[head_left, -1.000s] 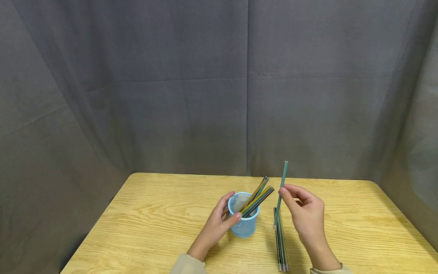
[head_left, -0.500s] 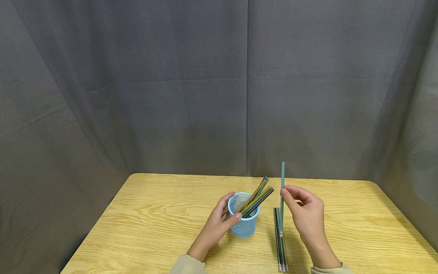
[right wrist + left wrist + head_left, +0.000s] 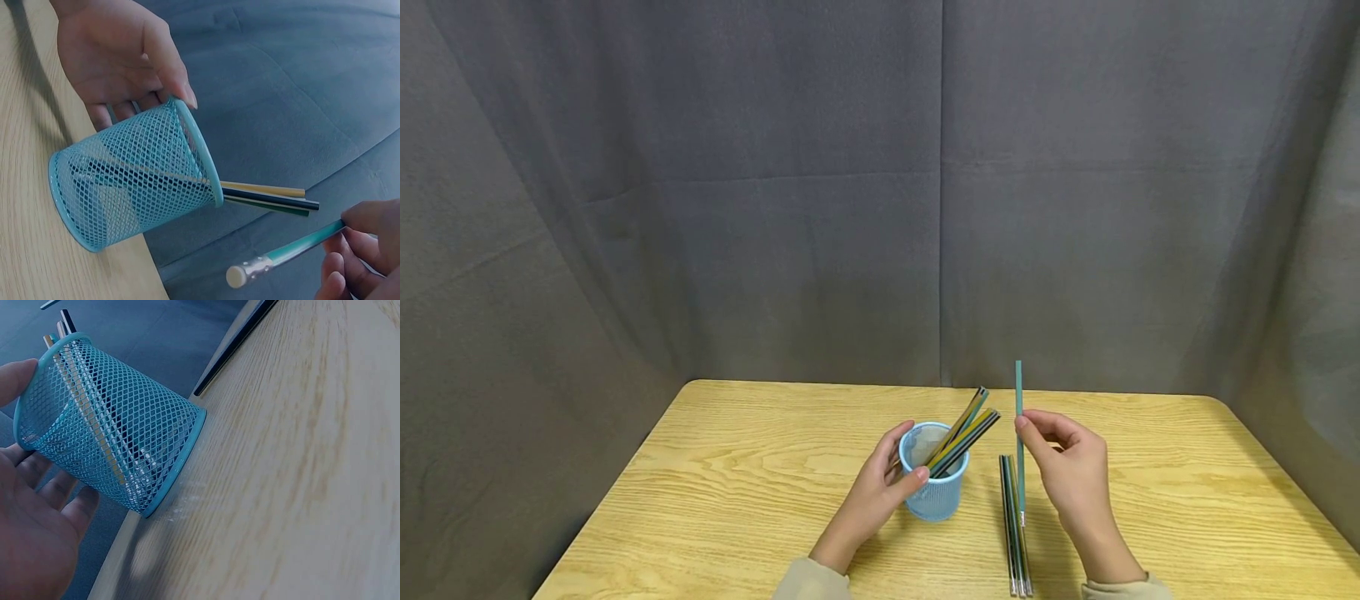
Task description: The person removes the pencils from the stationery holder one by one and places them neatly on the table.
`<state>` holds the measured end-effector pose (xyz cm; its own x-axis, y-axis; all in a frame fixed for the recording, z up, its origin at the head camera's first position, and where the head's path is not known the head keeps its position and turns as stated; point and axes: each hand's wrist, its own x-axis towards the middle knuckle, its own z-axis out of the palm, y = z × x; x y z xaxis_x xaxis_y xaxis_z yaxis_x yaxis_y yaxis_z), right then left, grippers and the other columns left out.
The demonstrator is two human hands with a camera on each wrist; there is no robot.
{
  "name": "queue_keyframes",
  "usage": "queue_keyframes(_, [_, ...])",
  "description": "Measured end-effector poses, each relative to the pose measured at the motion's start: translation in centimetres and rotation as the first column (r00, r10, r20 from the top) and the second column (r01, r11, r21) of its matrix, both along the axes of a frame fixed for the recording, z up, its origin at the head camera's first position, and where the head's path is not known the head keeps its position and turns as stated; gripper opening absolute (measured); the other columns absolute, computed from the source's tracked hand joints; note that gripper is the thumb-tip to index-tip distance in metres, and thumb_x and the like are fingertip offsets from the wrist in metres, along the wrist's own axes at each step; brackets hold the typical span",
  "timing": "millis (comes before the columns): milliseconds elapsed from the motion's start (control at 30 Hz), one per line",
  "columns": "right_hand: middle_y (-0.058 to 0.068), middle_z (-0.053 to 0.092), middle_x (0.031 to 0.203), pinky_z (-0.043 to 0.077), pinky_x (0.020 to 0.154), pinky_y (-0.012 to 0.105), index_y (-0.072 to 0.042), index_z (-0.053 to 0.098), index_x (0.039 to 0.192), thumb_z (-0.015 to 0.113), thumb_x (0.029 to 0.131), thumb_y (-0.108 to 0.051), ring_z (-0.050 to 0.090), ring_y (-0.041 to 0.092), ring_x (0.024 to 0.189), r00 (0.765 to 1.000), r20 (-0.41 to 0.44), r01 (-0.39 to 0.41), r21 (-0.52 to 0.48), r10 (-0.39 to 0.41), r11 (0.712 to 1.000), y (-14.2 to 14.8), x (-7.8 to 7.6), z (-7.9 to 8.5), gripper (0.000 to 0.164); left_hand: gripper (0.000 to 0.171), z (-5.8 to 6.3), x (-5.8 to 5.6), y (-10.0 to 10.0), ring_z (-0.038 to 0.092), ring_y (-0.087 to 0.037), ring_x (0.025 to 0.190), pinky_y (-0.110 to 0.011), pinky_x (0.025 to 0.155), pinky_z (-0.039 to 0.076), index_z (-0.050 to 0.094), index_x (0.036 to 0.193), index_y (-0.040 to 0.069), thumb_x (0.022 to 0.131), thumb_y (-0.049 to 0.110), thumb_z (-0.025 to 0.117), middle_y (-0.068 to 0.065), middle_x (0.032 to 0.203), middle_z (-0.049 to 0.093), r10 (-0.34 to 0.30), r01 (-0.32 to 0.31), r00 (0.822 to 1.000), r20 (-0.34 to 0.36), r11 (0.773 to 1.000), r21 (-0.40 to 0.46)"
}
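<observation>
My left hand (image 3: 877, 485) holds a light blue mesh pencil cup (image 3: 934, 505) by its side and rim, thumb toward the front. The cup stands on the table, with several pencils (image 3: 970, 439) leaning to the right inside it. To the right of the cup, my right hand (image 3: 1072, 468) pinches a teal pencil (image 3: 1018, 387) between thumb and fingers. That pencil is nearly upright, its white eraser (image 3: 236, 277) at the lower end, and it is outside the cup. Below it lie several dark, teal and yellow pencils (image 3: 1009, 533) side by side on the table.
The wood-grain table (image 3: 737, 492) has its far edge just beyond the cup. Grey curtains (image 3: 805, 250) hang behind it and at both sides.
The teal pencil has swung from a tilt to nearly upright, its eraser end shifting right and down. My right hand has lowered slightly. My left hand and the cup have stayed put.
</observation>
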<state>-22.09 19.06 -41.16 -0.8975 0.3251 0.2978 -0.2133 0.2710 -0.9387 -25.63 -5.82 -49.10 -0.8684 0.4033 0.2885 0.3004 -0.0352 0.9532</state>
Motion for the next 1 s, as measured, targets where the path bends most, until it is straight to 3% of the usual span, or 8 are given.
queue_keyframes(300, [0.002,0.071,0.096,0.051,0.067,0.021,-0.005,0.075,0.108,0.073,0.092,-0.027,0.061,0.009,0.085,0.998,0.069,0.002,0.059,-0.006,0.998,0.7,-0.2,-0.6,0.027,0.066,-0.1,0.0,0.0,0.038,-0.026,0.139,-0.046,0.115,0.029,0.028,0.154,0.009,0.099,0.021,0.062,-0.012,0.15,0.042,0.009,-0.009,1.0,0.0,1.0,-0.004])
queue_keyframes(1000, [0.006,0.071,0.096,0.051,0.068,0.02,-0.004,0.075,0.108,0.072,0.092,-0.028,0.06,0.01,0.083,0.991,0.133,-0.01,0.102,-0.004,0.995,1.4,-0.8,-1.4,0.028,0.066,0.0,-0.1,0.0,0.037,-0.026,0.14,-0.046,0.115,0.029,0.028,0.154,0.011,0.099,0.023,0.063,-0.012,0.149,0.043,0.005,-0.005,1.0,0.001,1.0,-0.002])
